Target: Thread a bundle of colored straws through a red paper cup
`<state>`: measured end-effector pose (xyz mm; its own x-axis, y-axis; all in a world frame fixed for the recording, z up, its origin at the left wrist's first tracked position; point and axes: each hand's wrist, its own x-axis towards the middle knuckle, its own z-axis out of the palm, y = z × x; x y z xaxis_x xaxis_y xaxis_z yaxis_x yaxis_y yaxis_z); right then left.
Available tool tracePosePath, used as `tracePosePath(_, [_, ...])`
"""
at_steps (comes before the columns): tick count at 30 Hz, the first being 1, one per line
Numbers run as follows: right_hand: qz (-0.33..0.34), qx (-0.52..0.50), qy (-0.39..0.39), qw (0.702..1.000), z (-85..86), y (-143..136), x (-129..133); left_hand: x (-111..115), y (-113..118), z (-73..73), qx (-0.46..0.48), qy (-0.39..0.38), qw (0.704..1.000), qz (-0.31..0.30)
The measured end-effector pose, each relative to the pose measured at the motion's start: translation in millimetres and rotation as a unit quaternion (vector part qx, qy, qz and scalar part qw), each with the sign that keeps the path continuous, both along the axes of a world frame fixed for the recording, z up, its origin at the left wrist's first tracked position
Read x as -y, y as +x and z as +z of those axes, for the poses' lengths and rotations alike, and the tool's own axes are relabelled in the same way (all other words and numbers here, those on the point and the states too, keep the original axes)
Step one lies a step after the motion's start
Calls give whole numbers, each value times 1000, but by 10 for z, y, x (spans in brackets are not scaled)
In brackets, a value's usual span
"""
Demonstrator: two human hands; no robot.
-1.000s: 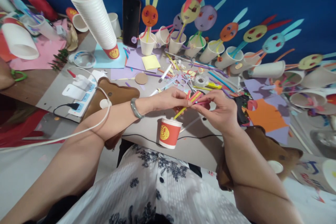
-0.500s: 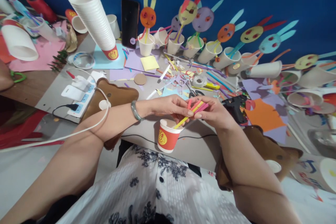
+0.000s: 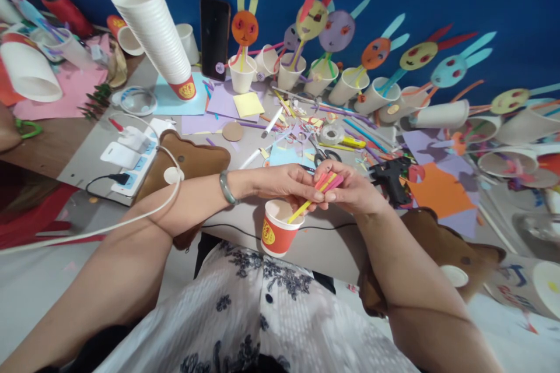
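Just above the red-and-white paper cup point(image 3: 280, 234), both hands come together around a small bundle of straws point(image 3: 328, 182), coloured yellow, pink and red. My left hand point(image 3: 294, 182), below a grey-green bangle point(image 3: 227, 187), pinches the bundle between thumb and fingers. From the other side my right hand point(image 3: 352, 189) grips the same pieces, its fingertips touching the left thumb. The longer yellow piece slants down to the cup's rim; whether it is fixed there I cannot tell. The cup stands upright at the table's near edge, open end up.
Behind the hands lie paper scraps, scissors point(image 3: 327, 156), a tape roll point(image 3: 332, 134) and a black glue gun point(image 3: 392, 180). Paper cups with rabbit faces point(image 3: 245, 28) line the blue wall. A tall cup stack point(image 3: 153, 35) leans at left, near a power strip point(image 3: 136, 166).
My hands have shifted slightly and drawn closer together around the straws. The loose red piece that stuck up now lies alongside the bundle.
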<state>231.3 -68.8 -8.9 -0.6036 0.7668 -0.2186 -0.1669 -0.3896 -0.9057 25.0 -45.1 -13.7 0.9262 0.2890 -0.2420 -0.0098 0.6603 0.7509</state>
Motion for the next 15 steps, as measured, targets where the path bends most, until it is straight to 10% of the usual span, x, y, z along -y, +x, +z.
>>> tracePosePath(15, [-96,137,124,978,2,-21,-16,-100,-19,35,-91,229,967,65])
